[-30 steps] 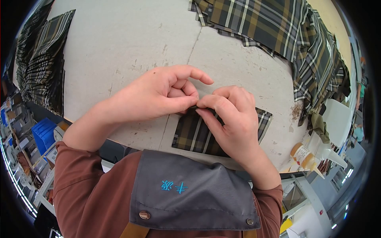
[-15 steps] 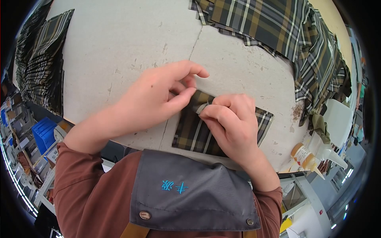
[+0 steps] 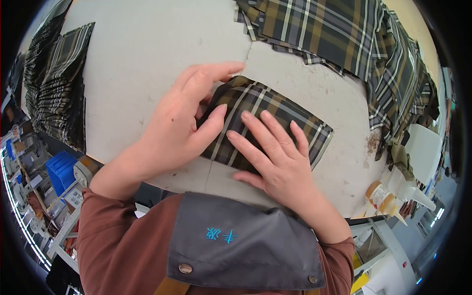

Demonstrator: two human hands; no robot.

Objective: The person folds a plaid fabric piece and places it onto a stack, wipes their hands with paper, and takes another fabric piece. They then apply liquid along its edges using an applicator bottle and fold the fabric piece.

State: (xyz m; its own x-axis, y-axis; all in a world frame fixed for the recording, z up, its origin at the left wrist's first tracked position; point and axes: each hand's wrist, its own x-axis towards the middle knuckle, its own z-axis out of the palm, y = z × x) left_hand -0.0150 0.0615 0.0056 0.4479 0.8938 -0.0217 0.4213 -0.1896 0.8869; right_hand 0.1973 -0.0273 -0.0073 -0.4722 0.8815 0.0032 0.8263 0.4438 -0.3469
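At the far right of the pale worktable (image 3: 147, 44) we see a heap of plaid panels (image 3: 322, 34), and at the left edge we see a dense stack of plaid pieces (image 3: 59, 98). Near right, we find a tilted amber bottle (image 3: 379, 195) with a pale label, and farther off an olive scrap (image 3: 402, 161). Past the table's left side we notice a blue bin (image 3: 61, 172).

1. Textile workshop, apparently garment or bag work.
2. Plaid cloth piece (image 3: 278, 105), thick plaid stack (image 3: 56, 96), big plaid pile (image 3: 319, 34) on scuffed worktable (image 3: 132, 59).
3. Nozzle bottle (image 3: 381, 197), blue bin (image 3: 62, 172), embroidered apron (image 3: 246, 253).
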